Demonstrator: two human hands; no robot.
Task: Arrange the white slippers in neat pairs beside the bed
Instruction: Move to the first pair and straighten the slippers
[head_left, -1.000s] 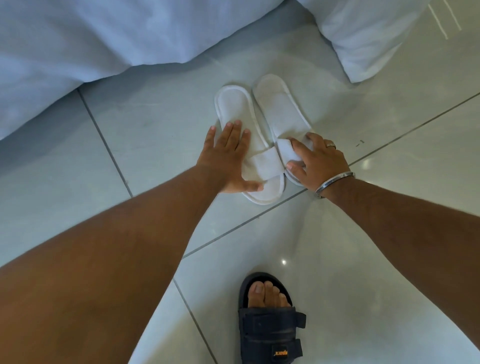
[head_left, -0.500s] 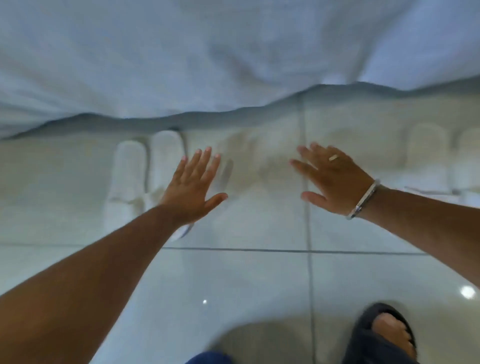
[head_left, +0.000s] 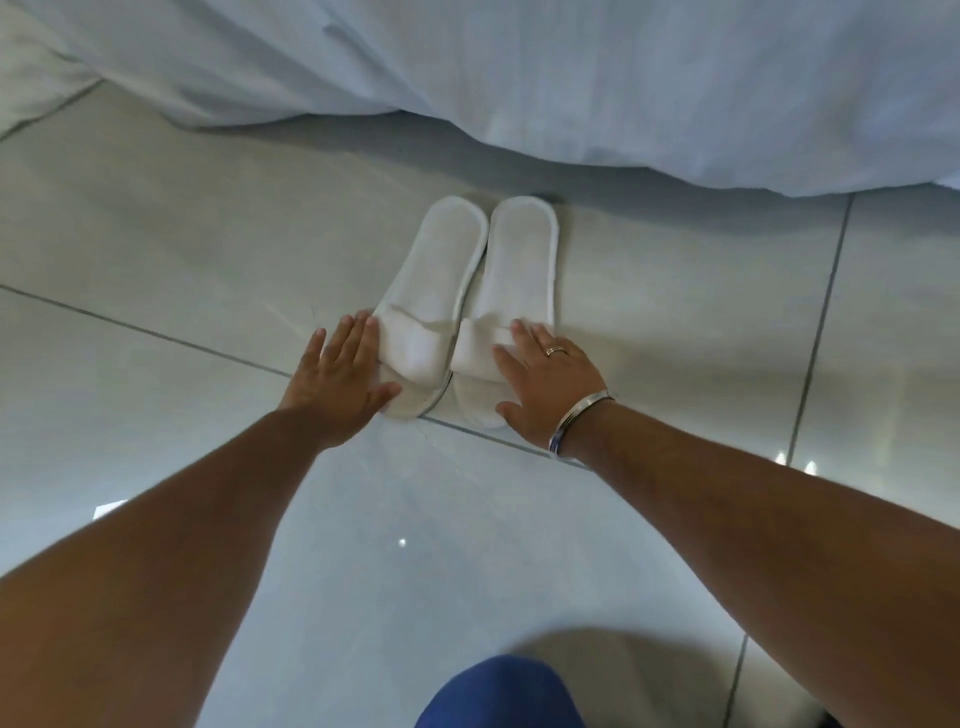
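Note:
Two white slippers lie side by side on the tiled floor, heels toward the bed. The left slipper (head_left: 435, 270) and the right slipper (head_left: 522, 260) touch along their inner edges, and their toes cross a grout line. My left hand (head_left: 337, 379) lies flat against the outer side of the left slipper's strap, thumb at its toe. My right hand (head_left: 550, 384), with a ring and a metal bangle, rests flat on the right slipper's strap, thumb at the toe. Neither hand lifts a slipper.
White bed linen (head_left: 519, 62) hangs to the floor just behind the slippers' heels. Glossy pale floor tiles (head_left: 156, 234) with dark grout lines spread left and right. My blue-clad knee (head_left: 498, 696) shows at the bottom edge.
The view swung along the bedside from one pair to this one. Both hands left the first pair, crossed the floor open in the air, and now press on this pair.

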